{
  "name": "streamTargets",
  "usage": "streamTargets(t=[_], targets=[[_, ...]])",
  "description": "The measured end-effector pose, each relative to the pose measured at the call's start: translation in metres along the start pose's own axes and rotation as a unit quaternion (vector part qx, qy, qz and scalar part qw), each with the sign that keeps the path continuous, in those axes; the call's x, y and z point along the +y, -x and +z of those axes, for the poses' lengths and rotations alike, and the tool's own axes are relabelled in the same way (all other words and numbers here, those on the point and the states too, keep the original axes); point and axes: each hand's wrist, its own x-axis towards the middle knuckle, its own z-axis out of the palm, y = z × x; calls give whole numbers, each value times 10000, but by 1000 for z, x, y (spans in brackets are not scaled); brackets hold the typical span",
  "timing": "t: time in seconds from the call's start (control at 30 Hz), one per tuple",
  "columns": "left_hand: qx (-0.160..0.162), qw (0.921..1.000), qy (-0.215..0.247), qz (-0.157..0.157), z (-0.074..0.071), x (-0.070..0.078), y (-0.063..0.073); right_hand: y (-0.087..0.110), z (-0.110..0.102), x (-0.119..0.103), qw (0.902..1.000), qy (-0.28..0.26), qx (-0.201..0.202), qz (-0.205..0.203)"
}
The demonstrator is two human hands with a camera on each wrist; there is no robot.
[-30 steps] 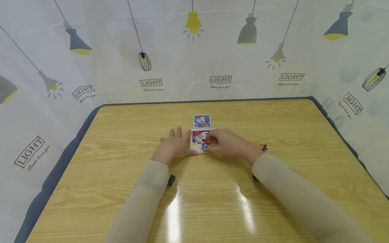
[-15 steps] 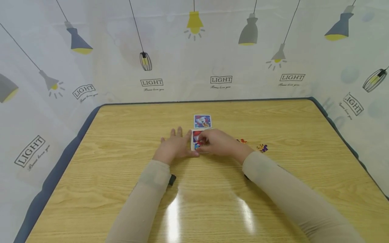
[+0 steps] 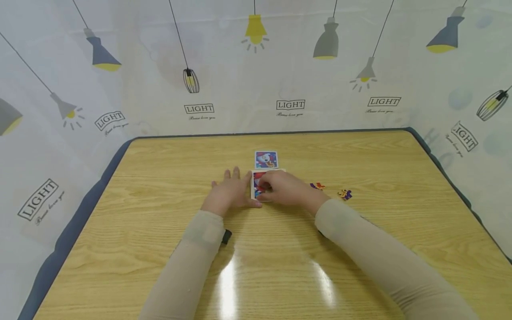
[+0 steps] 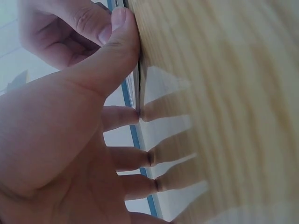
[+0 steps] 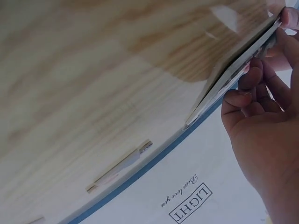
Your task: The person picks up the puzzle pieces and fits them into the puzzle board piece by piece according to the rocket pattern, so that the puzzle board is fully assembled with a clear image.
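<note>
A small jigsaw puzzle in a pale tray (image 3: 252,189) lies mid-table in the head view, its red, white and blue picture partly under my right hand (image 3: 286,187). That hand's thumb and curled fingers pinch a blue-and-red puzzle piece (image 3: 258,193) at the tray's lower left, mostly hidden by the fingers. My left hand (image 3: 228,193) lies on the left side with straight, spread fingers. Its thumb (image 4: 119,35) rests along the tray's near edge in the left wrist view. From the right wrist, the tray (image 5: 229,70) shows nearly edge-on beside the curled fingers.
Behind the tray lies a square picture card (image 3: 266,159) with a similar design. Two groups of loose purple and orange puzzle pieces, one nearer (image 3: 318,186) and one farther right (image 3: 345,194), lie past my right wrist. A lamp-printed curtain (image 3: 240,89) surrounds the table.
My right hand has shifted left over the tray with the piece, covering the bare lower-left corner. Loose pieces beside its wrist have come into view. The left hand stays put.
</note>
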Motion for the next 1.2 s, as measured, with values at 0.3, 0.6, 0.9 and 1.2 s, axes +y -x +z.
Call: streamTargets(t=[0.3, 0.6, 0.9, 1.2], targets=[[-38, 10000, 60, 34, -2, -2, 0, -2, 2, -3, 9997, 192, 30, -125], [-37, 10000, 75, 24, -2, -2, 1, -1, 5, -2, 9995, 285, 78, -135], [-25, 9999, 106, 42, -4, -1, 3, 4, 0, -3, 9994, 297, 157, -102], [1, 10000, 68, 8, -2, 0, 1, 30, -8, 10, 9982, 369, 459, -75]])
